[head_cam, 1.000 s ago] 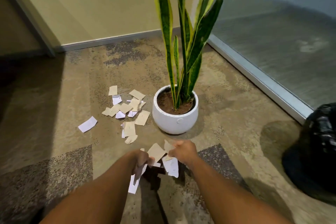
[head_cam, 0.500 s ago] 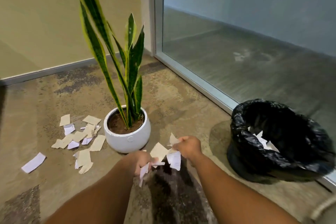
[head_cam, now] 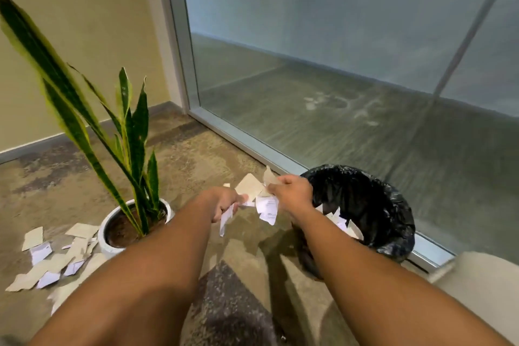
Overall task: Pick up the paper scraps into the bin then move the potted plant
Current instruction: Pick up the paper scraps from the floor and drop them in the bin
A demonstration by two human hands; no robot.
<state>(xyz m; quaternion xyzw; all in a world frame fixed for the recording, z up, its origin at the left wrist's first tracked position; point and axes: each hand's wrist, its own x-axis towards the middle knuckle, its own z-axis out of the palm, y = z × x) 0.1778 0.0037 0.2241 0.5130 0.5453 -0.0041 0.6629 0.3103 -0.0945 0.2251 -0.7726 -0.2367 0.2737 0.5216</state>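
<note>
Two hands, both closed on paper scraps. Left hand point(head_cam: 224, 202) pinches a white strip that hangs below the fist; right hand point(head_cam: 292, 194) clamps a bunch of held scraps point(head_cam: 252, 188), tan and white, sticking out between the two hands. Right hand sits at the near rim of the bin point(head_cam: 373, 205), one black-lined bin with a few scraps inside. Both forearms stretched forward, knuckles up. Loose scraps point(head_cam: 53, 258), roughly a dozen, on the carpet point(head_cam: 196, 154) left of the potted plant point(head_cam: 134, 222); one plant, white pot.
</note>
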